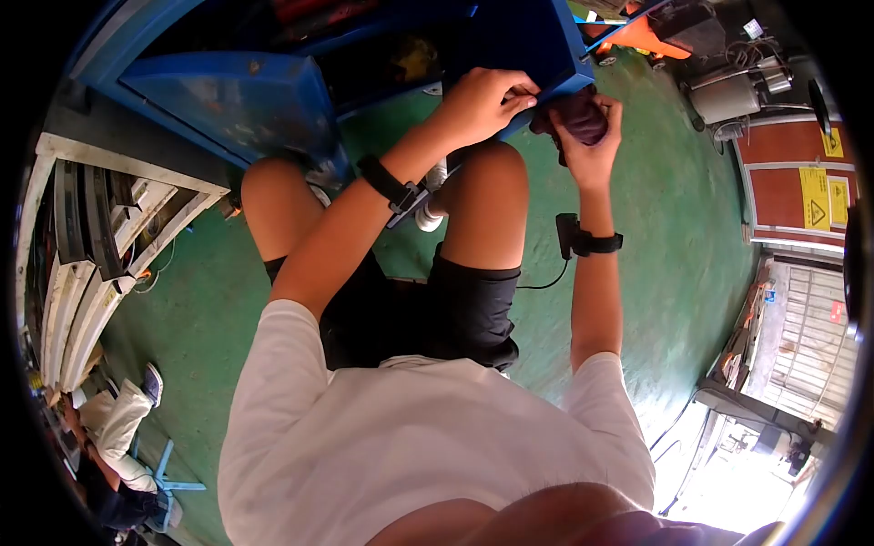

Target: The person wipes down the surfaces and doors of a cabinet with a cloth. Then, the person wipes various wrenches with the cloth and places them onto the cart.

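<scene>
My right hand (596, 150) is closed around a dark maroon cloth (580, 118), bunched up and pressed against the corner of a blue metal cabinet (551, 45). To its left, my left hand (492, 102) is at the lower edge of the same blue panel. Its fingers are curled in with the thumb near the index finger, and whatever may be between them is hidden. Black straps with small devices circle both wrists. An open blue door (237, 100) hangs left of my left forearm.
My knees are bent beneath the cabinet, over a green floor (674, 237). Metal profiles fill a rack (91, 227) at left. A seated person (114, 428) is at lower left. Orange equipment (651, 36) and a grey motor-like machine (724, 98) stand at upper right.
</scene>
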The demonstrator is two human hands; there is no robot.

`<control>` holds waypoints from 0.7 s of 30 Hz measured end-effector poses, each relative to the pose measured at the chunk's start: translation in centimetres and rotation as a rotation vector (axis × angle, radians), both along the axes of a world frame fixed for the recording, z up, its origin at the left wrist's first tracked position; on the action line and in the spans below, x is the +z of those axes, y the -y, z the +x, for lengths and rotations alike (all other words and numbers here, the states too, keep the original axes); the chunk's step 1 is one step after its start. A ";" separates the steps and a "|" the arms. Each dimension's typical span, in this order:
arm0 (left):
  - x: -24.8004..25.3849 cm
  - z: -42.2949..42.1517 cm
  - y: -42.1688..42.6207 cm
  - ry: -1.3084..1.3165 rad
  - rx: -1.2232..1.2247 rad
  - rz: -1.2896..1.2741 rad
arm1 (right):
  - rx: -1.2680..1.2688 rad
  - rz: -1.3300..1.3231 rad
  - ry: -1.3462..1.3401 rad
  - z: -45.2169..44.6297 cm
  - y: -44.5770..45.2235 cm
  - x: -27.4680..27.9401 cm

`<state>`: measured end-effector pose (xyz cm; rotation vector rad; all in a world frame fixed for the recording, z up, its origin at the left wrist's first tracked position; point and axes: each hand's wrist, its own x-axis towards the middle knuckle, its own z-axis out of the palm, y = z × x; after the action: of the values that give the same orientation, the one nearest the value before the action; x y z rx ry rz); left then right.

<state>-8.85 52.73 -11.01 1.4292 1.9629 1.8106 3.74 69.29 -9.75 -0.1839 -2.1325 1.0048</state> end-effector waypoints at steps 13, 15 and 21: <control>0.5 -1.2 2.0 0.001 -0.006 0.025 | 0.005 -0.015 -0.138 -2.4 2.5 0.5; 0.2 -1.4 2.2 0.002 -0.006 0.034 | -0.059 0.150 -0.129 -2.2 2.8 1.9; 0.0 -1.3 2.5 0.000 -0.017 0.044 | -0.117 -0.020 -0.256 -3.5 5.3 3.1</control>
<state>-10.11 50.19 -11.00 1.4536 1.9168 1.8582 0.29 63.99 -6.61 -0.1778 -1.8594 0.9284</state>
